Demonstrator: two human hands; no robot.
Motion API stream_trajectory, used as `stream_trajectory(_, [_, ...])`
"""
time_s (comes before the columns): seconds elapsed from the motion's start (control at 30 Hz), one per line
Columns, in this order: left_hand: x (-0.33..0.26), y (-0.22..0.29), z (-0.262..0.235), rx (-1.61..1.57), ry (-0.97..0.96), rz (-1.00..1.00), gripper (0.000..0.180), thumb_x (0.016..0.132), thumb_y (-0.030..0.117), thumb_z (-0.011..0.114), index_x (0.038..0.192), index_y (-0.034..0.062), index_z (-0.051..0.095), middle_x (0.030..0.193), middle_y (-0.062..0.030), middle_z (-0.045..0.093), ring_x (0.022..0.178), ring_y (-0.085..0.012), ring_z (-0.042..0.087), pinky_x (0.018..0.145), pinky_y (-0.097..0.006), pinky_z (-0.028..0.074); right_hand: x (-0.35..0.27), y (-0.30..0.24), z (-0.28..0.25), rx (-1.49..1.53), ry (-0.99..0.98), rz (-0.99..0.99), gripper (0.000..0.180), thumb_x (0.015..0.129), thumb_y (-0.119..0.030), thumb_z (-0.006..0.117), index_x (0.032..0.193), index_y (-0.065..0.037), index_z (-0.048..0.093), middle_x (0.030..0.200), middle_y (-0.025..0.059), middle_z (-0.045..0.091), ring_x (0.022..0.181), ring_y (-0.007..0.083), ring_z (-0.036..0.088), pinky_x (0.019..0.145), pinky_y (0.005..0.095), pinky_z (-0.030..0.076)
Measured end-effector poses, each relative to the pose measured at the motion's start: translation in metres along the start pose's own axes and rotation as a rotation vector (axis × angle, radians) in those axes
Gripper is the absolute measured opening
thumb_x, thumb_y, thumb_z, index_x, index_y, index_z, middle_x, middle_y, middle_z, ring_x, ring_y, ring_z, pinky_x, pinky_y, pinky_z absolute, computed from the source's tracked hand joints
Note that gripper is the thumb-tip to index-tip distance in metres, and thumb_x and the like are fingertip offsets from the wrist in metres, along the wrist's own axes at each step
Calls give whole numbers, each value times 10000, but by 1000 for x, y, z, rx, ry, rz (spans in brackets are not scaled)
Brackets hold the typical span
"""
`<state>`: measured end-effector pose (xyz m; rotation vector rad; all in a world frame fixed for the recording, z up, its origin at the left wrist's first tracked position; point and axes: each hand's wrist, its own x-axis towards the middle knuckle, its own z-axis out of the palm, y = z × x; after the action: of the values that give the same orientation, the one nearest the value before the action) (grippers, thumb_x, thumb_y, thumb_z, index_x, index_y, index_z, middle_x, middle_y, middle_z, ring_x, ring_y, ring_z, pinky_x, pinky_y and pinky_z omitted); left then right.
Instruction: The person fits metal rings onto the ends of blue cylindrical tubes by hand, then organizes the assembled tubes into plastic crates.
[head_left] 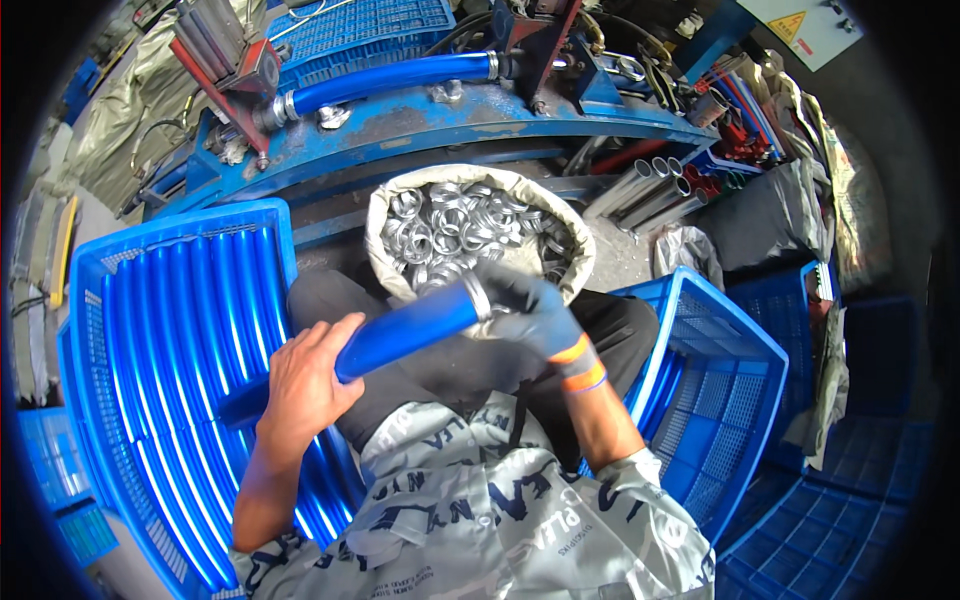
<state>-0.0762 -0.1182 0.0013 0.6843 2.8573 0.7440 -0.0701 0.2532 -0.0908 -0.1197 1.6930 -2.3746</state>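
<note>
A shiny blue tube point(410, 335) lies slantwise across my lap, its right end higher than its left. My bare left hand point(312, 375) is closed around it near the middle. At the right end sits a silver metal ring point(478, 297), with my gloved right hand point(535, 310) closed on it; its fingertips are partly hidden behind the tube end. Just beyond, a cloth-lined round container point(450, 176) holds many loose silver rings point(440, 235). The tube's left end reaches over a blue crate point(185, 228) filled with rows of similar blue tubes point(200, 340).
On the right stands another blue crate point(735, 350) with a few blue tubes inside. Ahead, a blue metal bench point(400, 125) carries a blue tube point(400, 82) set between two red-framed fixtures. Several steel pipes point(650, 190) lie near the bench's right side.
</note>
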Motion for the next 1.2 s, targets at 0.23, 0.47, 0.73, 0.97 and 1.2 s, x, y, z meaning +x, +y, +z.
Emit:
stream_trajectory(0.23, [-8, -16, 4, -990, 316, -311, 673, 884, 55, 939, 1487, 21, 640, 1203, -55, 738, 1047, -134, 718, 948, -331, 586, 35, 79, -130, -1305, 62, 286, 541, 978, -330, 891, 1451, -87, 793, 1288, 218, 833, 1179, 345, 810, 1054, 439, 626])
stream_trajectory(0.47, [15, 4, 51, -1555, 737, -362, 504, 1176, 400, 631, 1477, -4, 605, 1113, -153, 730, 1063, -226, 706, 950, -357, 578, 37, 155, -173, -1994, -38, 314, 181, 875, -249, 740, 975, -180, 874, 1028, 148, 840, 986, 387, 818, 838, 546, 637])
stream_trajectory(0.73, [-2, -8, 67, -1823, 755, -458, 515, 1207, 508, 574, 1453, 58, 614, 1300, -209, 781, 1163, -313, 762, 994, -471, 628, 24, 83, -121, -175, 251, 329, 466, 1095, -453, 775, 1153, 2, 861, 1085, 68, 851, 965, 264, 825, 811, 423, 662])
stream_trajectory(0.97, [7, -1, 92, -1888, 631, -422, 538, 1185, 494, 644, 1513, 67, 637, 1464, -176, 740, 1327, -330, 735, 1089, -505, 619, -15, 47, -23, 536, 4, -53, 540, 1048, -384, 860, 1424, -14, 740, 1419, 108, 767, 1308, 272, 752, 1087, 480, 656])
stream_trajectory(1.2, [0, -1, 86, -1824, 721, -313, 601, 1185, 501, 640, 1578, 51, 573, 1520, -197, 707, 1439, -370, 688, 1202, -582, 584, -12, -2, 16, 101, 167, 42, 668, 898, -4, 923, 1508, 20, 651, 1393, 73, 753, 1298, 147, 709, 1116, 337, 589])
